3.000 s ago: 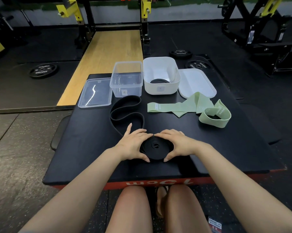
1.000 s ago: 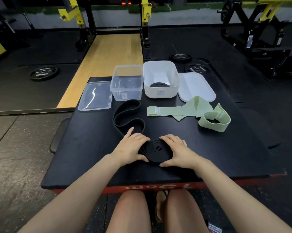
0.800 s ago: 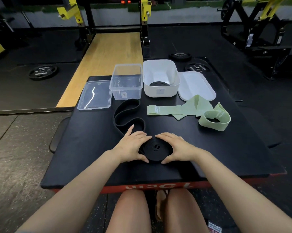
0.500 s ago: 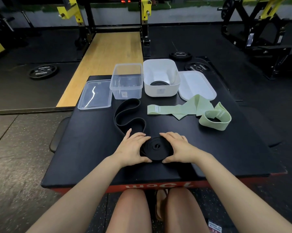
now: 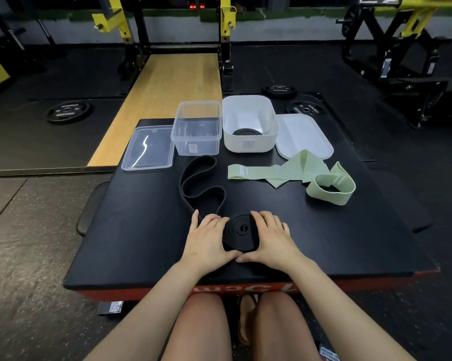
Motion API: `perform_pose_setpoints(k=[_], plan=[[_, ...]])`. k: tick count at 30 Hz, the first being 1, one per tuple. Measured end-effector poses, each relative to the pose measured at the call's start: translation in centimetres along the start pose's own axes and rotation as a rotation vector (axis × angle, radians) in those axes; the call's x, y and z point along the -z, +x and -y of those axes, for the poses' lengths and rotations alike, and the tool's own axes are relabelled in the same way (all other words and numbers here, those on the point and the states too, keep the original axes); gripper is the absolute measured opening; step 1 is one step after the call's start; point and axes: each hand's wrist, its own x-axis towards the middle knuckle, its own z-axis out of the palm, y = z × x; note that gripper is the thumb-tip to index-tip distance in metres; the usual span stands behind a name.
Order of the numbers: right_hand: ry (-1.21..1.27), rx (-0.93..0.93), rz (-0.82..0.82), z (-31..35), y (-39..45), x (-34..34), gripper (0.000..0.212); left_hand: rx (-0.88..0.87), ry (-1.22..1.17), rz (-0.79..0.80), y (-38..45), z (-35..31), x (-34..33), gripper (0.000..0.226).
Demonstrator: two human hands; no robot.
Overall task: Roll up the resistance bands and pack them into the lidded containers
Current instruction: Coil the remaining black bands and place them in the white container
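A black resistance band lies on the black platform (image 5: 141, 230), partly wound into a flat coil (image 5: 241, 231) near the front edge. Its loose tail (image 5: 193, 183) loops back toward the containers. My left hand (image 5: 209, 237) and my right hand (image 5: 269, 237) cup the coil from either side, fingers curled round its rim and thumbs meeting at the front. Two green bands lie to the right: one flat and folded (image 5: 277, 171), one standing as a loop (image 5: 331, 187). A clear container (image 5: 196, 128) and a white container (image 5: 249, 123) stand open at the back; the white one holds a black coil (image 5: 245, 132).
The clear lid (image 5: 148, 148) lies left of the clear container and the white lid (image 5: 304, 138) right of the white one. Weight plates (image 5: 67, 112) lie on the gym floor, a wooden lifting strip (image 5: 167, 92) runs behind, and my knees sit under the front edge.
The coil has been turned between my hands and the loose tail has shortened, its loop drawn nearer. My hands now close tighter round the coil, thumbs meeting at the front.
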Motion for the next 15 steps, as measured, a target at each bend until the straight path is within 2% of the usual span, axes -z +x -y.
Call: perform_pose_setpoints(k=[5,11,15], plan=[[-0.014,0.003,-0.026,0.4,0.2,0.2,0.114,-0.068,-0.009,0.092,0.8,0.9,0.8,0.08],[-0.01,0.048,-0.05,0.4,0.4,0.1,0.102,-0.106,-0.003,0.019,0.6,2.2,0.9,0.068],[0.025,0.103,-0.015,-0.2,0.6,0.5,0.101,-0.093,-0.083,0.086,0.7,2.4,1.0,0.067]])
